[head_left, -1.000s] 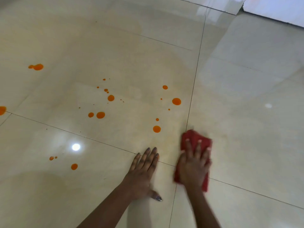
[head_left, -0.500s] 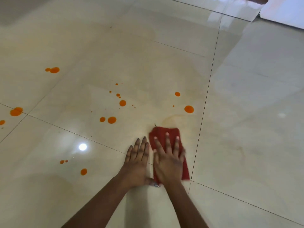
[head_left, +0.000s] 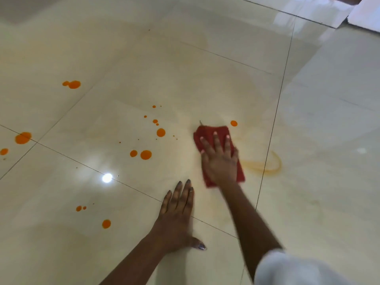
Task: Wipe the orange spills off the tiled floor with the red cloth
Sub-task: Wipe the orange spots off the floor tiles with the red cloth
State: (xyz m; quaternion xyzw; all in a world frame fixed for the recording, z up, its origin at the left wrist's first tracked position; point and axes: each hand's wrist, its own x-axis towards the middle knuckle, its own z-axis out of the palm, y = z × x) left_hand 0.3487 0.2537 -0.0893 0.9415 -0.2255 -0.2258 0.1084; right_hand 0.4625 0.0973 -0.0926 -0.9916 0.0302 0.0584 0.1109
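Note:
My right hand lies flat with spread fingers on the red cloth, pressing it to the cream tiled floor. One orange drop sits just beyond the cloth's far right corner. A faint orange smear curves to the right of the cloth. Several orange drops dot the tile to the left, with more at the far left and some near me. My left hand rests flat on the floor, fingers straight, holding nothing.
A white board or wall edge stands at the top right corner. A bright light reflection shines on the glossy tile left of my left hand. A white sleeve shows at the bottom right.
My right hand has pushed the red cloth forward and to the right, over the drops near the centre. An orange smear now shows to the cloth's right. My left hand has stayed planted.

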